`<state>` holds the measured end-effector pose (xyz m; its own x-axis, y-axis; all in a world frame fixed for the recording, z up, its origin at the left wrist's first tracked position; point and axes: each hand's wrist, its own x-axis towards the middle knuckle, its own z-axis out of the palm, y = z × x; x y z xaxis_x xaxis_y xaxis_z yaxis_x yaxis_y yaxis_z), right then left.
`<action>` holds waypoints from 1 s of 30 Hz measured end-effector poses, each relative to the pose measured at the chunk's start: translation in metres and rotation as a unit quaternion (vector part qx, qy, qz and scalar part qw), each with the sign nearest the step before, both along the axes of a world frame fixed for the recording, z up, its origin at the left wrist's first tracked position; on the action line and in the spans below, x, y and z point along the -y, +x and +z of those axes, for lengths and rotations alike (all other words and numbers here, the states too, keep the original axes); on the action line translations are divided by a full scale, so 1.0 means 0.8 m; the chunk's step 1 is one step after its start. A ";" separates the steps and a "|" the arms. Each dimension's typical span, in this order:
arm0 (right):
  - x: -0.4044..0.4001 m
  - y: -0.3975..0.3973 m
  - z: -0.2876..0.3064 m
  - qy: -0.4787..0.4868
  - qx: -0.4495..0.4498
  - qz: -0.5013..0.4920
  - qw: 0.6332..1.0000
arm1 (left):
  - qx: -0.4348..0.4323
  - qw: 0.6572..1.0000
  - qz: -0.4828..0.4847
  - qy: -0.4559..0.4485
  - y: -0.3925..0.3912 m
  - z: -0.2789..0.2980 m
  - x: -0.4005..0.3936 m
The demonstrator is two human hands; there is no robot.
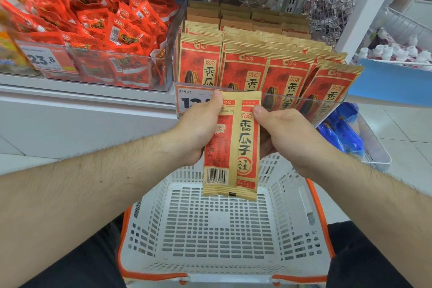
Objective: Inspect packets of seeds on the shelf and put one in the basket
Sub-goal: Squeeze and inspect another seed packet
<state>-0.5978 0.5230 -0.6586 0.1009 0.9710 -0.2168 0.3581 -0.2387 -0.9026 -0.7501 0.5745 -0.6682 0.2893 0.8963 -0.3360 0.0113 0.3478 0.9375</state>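
— While the basket (224, 224) sat below, where was the seed packet (231, 145)?
— Upright above it, back side showing, before the shelf packets (245, 65).
— And the hands?
— Left hand (198, 128) and right hand (282, 131) each gripped an edge, thumbs in front.

Printed on held seed packet (243, 142): 洽洽 香瓜子; same on shelf packets (245, 70); on left price tag (44, 59): 23.8.
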 end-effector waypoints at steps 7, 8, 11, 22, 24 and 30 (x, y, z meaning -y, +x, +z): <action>0.001 0.002 0.000 -0.014 0.006 0.065 0.998 | 0.033 0.995 0.049 -0.084 -0.003 0.002 -0.004; 0.001 0.002 -0.001 -0.011 0.007 0.066 0.998 | 0.033 0.994 0.051 -0.089 -0.003 0.002 -0.004; 0.000 0.003 -0.003 -0.008 0.005 0.074 0.997 | 0.035 0.993 0.053 -0.104 -0.003 0.002 -0.004; 0.004 0.010 0.002 -0.029 -0.032 0.173 0.984 | 0.037 0.988 0.064 -0.138 -0.005 -0.002 -0.009; 0.005 0.011 0.002 -0.027 -0.041 0.181 0.982 | 0.035 0.988 0.064 -0.138 -0.004 -0.002 -0.009; 0.011 0.011 0.012 -0.032 -0.100 0.228 0.968 | 0.042 0.988 0.054 -0.140 -0.005 -0.002 -0.010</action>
